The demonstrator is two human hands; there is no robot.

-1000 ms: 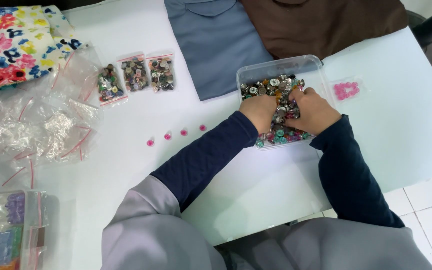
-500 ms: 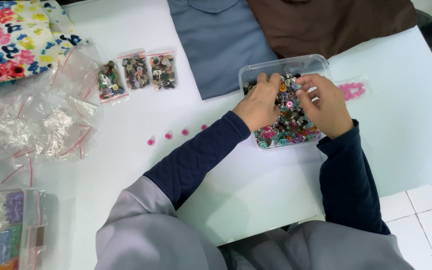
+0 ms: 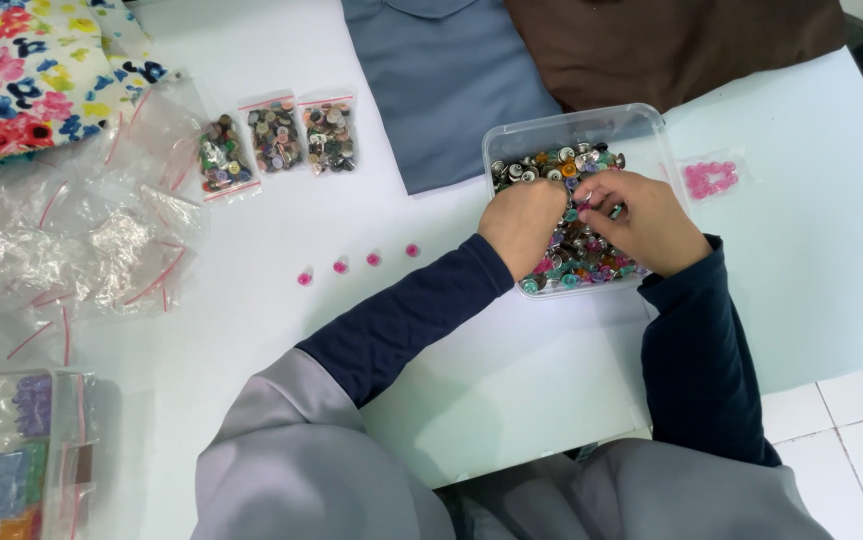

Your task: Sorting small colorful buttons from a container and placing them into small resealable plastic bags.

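Both your hands are in the clear plastic box (image 3: 641, 125) of mixed buttons (image 3: 551, 165) on the white tabletop (image 3: 451, 330). Your left hand (image 3: 523, 222) rests curled on the pile; your right hand (image 3: 646, 222) pinches a small button, too small to tell. Four pink buttons (image 3: 356, 264) lie nearby.

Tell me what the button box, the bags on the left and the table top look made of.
Box: clear rigid plastic, seemingly; the buttons show through its walls. Bags: thin clear plastic film, crinkled and glinting, with red strips along their mouths. Table top: smooth white, matt surface, probably laminate, though paint cannot be ruled out. Both hands, left and right, are in the box.
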